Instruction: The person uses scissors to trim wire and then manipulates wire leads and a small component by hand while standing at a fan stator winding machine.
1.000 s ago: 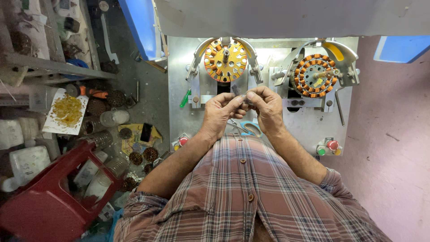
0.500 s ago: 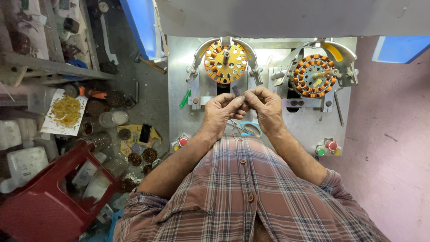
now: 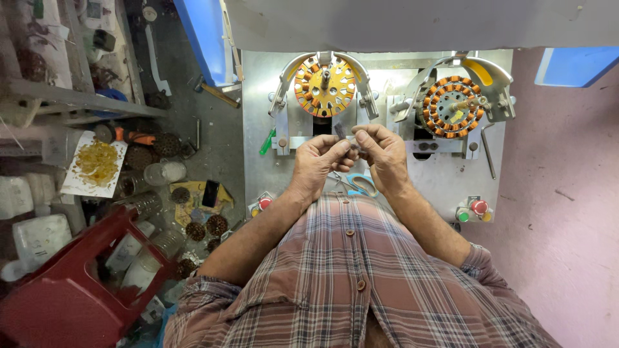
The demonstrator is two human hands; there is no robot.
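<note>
— Grey metal counter (image 3: pixel 445 187), two round wound stators. What changes?
— Little. Left hand (image 3: pixel 319 162) and right hand (image 3: pixel 385 153) stay together, grip pinched on a small dark strip (image 3: pixel 340 131) before the yellow stator (image 3: pixel 324 86), above blue-handled scissors (image 3: pixel 362 184).

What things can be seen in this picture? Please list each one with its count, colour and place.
wound ring: 1, orange-yellow, bench, left fixture
wound ring, right: 1, orange and grey, right fixture
scissors: 1, blue handles, bench under the hands
push buttons: red and green, bench front right
stool: 1, red, floor at left
tray of yellow bits: 1, white, floor left
small dark strip: 1, between both hands
left hand: pinching strip
right hand: pinching strip
</note>
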